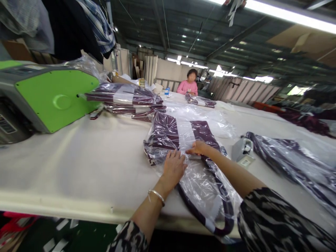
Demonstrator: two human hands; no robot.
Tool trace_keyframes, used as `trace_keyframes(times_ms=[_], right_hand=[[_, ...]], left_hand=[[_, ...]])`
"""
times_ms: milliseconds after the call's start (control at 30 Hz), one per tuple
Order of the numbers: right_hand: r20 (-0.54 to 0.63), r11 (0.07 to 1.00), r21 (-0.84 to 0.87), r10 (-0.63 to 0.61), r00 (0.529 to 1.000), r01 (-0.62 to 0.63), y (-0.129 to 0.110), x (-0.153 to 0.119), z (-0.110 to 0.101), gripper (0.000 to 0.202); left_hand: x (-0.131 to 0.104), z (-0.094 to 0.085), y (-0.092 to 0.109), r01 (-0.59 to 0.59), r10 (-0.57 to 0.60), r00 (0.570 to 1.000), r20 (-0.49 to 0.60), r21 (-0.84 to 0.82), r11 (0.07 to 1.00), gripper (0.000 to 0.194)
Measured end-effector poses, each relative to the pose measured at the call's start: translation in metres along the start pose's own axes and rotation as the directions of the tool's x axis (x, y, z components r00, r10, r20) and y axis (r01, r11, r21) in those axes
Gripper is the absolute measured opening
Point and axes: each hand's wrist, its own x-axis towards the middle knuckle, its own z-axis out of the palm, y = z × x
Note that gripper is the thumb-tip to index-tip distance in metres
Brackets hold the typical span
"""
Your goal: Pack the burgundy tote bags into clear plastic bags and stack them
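Note:
A folded maroon garment [166, 130] with a white band around its middle lies in a clear plastic bag [201, 178] in front of me. A dark strap-like loop [194, 208] runs from it to the table's front edge, under the plastic. My left hand [175, 165] rests on the bag with its fingers stretched out, at the garment's near side. Just to its right, my right hand [198, 147] has its fingers closed on the plastic by the white band. Its fingertips are partly hidden.
Several bagged maroon garments [123, 94] are stacked by a green-sided machine [59, 99] on the left. A tape dispenser [243, 151] and more bagged garments [291, 154] lie to the right. Across the table [86, 168], a person in pink [187, 85] is near another bagged garment [201, 100].

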Motion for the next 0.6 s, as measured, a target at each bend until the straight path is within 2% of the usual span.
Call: trace_keyframes(times_ms=[100,167,200,267,300,333,367,400,433,500,567,600], right_hand=[[-0.163,0.999,0.043,0.033,0.986,-0.026,0.045,-0.025,-0.005,0.023],[-0.272,0.995,0.06,0.099,0.957,-0.085,0.079,-0.04,-0.014,0.03],[-0.336,0.987,0.095,0.152,0.929,-0.127,0.095,-0.046,-0.017,0.037],[-0.415,0.935,0.294,0.31,0.856,-0.196,0.122,-0.051,-0.021,0.053],[-0.407,0.88,0.427,0.393,0.825,-0.209,0.132,-0.051,-0.02,0.061],[-0.367,0.807,0.553,0.459,0.809,-0.208,0.14,-0.05,-0.018,0.068],[-0.306,0.731,0.653,0.497,0.812,-0.201,0.144,-0.047,-0.014,0.071],[-0.239,0.667,0.718,0.506,0.829,-0.199,0.147,-0.043,-0.009,0.07],[-0.183,0.62,0.759,0.498,0.848,-0.2,0.148,-0.039,-0.005,0.066],[-0.093,0.545,0.814,0.464,0.881,-0.201,0.146,-0.031,0.004,0.048],[-0.01,0.463,0.862,0.424,0.905,-0.207,0.143,-0.025,0.011,0.029],[0.02,0.423,0.882,0.407,0.913,-0.208,0.142,-0.024,0.014,0.023]], left_hand=[[0.007,-0.008,-0.005,0.069,-0.059,0.996,0.068,-0.168,0.983,0.038],[0.012,-0.021,-0.011,0.096,-0.071,0.994,0.089,-0.322,0.942,0.042],[0.013,-0.03,-0.016,0.088,-0.071,0.996,0.059,-0.376,0.922,0.043],[0.012,-0.05,-0.029,0.075,-0.118,0.988,-0.095,-0.373,0.925,0.042],[0.01,-0.06,-0.037,0.1,-0.168,0.966,-0.194,-0.318,0.943,0.041],[0.007,-0.07,-0.047,0.16,-0.23,0.931,-0.285,-0.248,0.955,0.043],[0.004,-0.078,-0.058,0.248,-0.3,0.889,-0.346,-0.186,0.951,0.047],[0.002,-0.083,-0.07,0.347,-0.379,0.851,-0.364,-0.152,0.925,0.054],[0.001,-0.087,-0.082,0.44,-0.464,0.824,-0.324,-0.15,0.886,0.062],[0.001,-0.087,-0.105,0.589,-0.618,0.775,-0.133,-0.204,0.782,0.076],[0.006,-0.081,-0.123,0.671,-0.687,0.725,0.052,-0.281,0.687,0.08],[0.009,-0.077,-0.129,0.678,-0.689,0.718,0.099,-0.323,0.66,0.078]])
